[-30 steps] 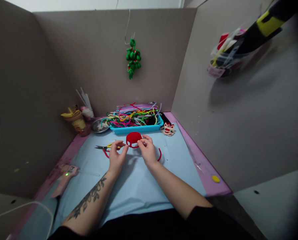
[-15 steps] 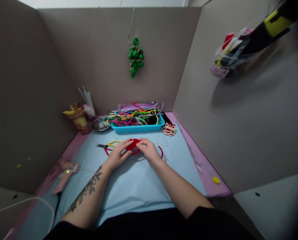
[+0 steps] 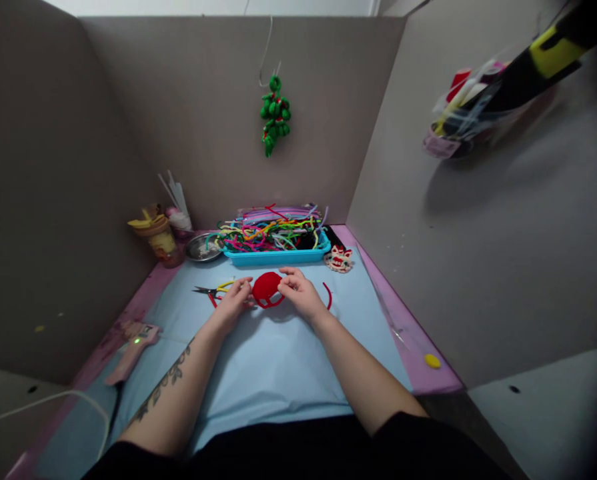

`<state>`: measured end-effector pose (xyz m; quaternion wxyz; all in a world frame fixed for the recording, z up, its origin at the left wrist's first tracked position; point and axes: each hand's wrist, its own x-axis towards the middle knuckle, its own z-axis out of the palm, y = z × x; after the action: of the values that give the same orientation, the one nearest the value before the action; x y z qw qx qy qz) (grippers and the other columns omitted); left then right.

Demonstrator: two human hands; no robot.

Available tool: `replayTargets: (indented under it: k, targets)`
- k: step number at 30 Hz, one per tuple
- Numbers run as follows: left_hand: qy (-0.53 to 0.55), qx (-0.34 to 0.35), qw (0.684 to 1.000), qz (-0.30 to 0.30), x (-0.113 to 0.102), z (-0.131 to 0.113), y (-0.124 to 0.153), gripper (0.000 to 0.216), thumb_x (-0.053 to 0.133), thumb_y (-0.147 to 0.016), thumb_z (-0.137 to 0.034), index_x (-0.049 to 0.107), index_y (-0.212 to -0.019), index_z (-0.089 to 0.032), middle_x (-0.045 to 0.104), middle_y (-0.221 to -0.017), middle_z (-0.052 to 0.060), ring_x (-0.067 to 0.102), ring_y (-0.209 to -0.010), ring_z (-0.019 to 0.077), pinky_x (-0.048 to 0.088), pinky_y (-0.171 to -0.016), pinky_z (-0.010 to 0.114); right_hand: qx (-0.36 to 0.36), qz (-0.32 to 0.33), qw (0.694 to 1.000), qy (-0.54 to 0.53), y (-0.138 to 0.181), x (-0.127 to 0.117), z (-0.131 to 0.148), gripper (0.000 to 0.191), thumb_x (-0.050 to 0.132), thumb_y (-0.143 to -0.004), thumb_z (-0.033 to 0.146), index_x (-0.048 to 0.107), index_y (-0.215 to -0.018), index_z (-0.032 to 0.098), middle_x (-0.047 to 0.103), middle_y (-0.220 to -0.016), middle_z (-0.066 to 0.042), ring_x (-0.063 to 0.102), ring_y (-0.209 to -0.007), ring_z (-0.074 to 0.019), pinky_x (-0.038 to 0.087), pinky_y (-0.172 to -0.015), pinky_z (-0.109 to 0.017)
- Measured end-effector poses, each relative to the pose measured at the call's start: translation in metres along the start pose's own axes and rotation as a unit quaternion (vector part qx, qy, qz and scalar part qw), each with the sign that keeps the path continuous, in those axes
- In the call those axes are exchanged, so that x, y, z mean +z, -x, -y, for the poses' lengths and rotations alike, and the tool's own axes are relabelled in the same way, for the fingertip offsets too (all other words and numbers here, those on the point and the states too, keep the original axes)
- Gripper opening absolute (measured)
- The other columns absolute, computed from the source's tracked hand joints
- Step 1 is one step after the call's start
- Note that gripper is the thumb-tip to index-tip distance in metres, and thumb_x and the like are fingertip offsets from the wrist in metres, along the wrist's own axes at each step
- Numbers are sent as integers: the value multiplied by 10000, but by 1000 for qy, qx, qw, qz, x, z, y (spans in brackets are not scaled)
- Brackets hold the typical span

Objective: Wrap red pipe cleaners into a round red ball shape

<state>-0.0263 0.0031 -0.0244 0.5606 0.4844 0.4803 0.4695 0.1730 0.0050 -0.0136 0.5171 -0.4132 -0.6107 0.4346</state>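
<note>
A red fuzzy piece (image 3: 267, 285), which looks made of pipe cleaner, is held between my hands above the blue sheet. It has a solid rounded upper part and open loops along its lower edge. My right hand (image 3: 302, 295) pinches its right edge between thumb and fingers. At the left edge, my left hand (image 3: 235, 303) has its fingers curled against the piece; the exact contact is partly hidden. Scissors (image 3: 209, 292) with yellow and red handles lie left of my left hand, which partly covers them. Right of my right hand is a curved red pipe cleaner (image 3: 329, 295).
A blue tray (image 3: 278, 257) of tangled coloured pipe cleaners stands at the back. Beside it are a metal dish (image 3: 198, 249) and a lion-like face ornament (image 3: 339, 259). A pink glue gun (image 3: 133, 353) lies left. Green pipe-cleaner work (image 3: 275, 115) hangs on the back panel.
My left hand has slid left off the front of the red piece, baring more of it. The piece now faces me more fully, and my right hand has shifted slightly right.
</note>
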Motion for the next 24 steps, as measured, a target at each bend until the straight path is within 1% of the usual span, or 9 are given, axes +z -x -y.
replayTargets:
  k: [2, 4, 8, 11, 13, 16, 20, 22, 24]
  targets:
    - [83, -69, 992, 68, 1, 1, 2, 570, 563, -787, -544, 478, -1212, -174, 657, -1010, 114, 642, -860, 204, 496, -767, 362, -20, 49, 999, 9, 0, -5, 2, 160, 615, -753, 339, 634, -694, 192, 499, -1222, -78, 475, -1177, -214, 340, -988, -336]
    - [108, -72, 988, 88, 2, 1, 3, 601, 589, -780, -527, 453, -1259, -191, 636, -1111, 132, 636, -938, 222, 482, -826, 384, -27, 75, 997, 15, -1, -9, 1, 163, 604, -769, 337, 633, -701, 192, 493, -1243, -76, 466, -1191, -215, 333, -995, -340]
    - [-1, 70, 995, 69, 0, -1, 4, 688, 668, -733, -476, 424, -1328, -231, 519, -1319, 140, 487, -1214, 279, 359, -1010, 441, -10, 42, 999, 30, -3, -11, -2, 178, 595, -770, 330, 622, -667, 187, 501, -1220, -82, 453, -1205, -226, 324, -1001, -350]
    - [-138, 155, 970, 126, -5, -6, 6, 797, 778, -625, -402, 443, -1340, -289, 363, -1461, 105, 300, -1351, 317, 277, -1076, 457, 9, 57, 998, 20, -4, -10, -2, 161, 593, -762, 315, 617, -666, 187, 506, -1214, -81, 463, -1197, -220, 326, -1003, -355]
    - [-168, 162, 954, 188, -6, -8, 9, 854, 799, -602, -368, 418, -1364, -305, 320, -1485, 97, 301, -1349, 328, 320, -1058, 444, 13, 98, 995, 20, -2, -11, 1, 150, 598, -756, 308, 622, -670, 188, 506, -1233, -78, 464, -1195, -222, 343, -990, -358]
    - [-169, 133, 944, 250, -4, -8, 13, 840, 769, -651, -338, 376, -1392, -295, 356, -1461, 114, 393, -1295, 314, 385, -1016, 430, -1, 133, 990, 54, -1, -10, 4, 139, 598, -751, 281, 626, -650, 190, 513, -1240, -73, 464, -1188, -226, 362, -972, -366]
    - [-191, 140, 941, 241, 3, -2, 16, 748, 735, -690, -312, 415, -1366, -288, 404, -1425, 116, 441, -1257, 291, 390, -1016, 434, -50, 111, 985, 121, 2, -7, 9, 130, 569, -771, 230, 626, -658, 204, 529, -1228, -71, 451, -1197, -224, 321, -1021, -402]
    - [-189, 150, 946, 214, 7, 1, 16, 739, 726, -695, -306, 413, -1364, -274, 434, -1395, 124, 476, -1221, 276, 395, -1011, 433, -85, 70, 984, 140, 6, -6, 14, 94, 560, -788, 241, 650, -765, 227, 526, -1240, -70, 417, -1232, -231, 289, -1052, -424]
    - [-183, 150, 956, 174, 12, 4, 15, 737, 717, -700, -310, 400, -1364, -259, 461, -1360, 129, 522, -1164, 260, 421, -981, 424, -122, 15, 983, 140, 12, -6, 21, 177, 557, -802, 274, 641, -957, 259, 506, -1274, -71, 387, -1262, -242, 268, -1069, -442]
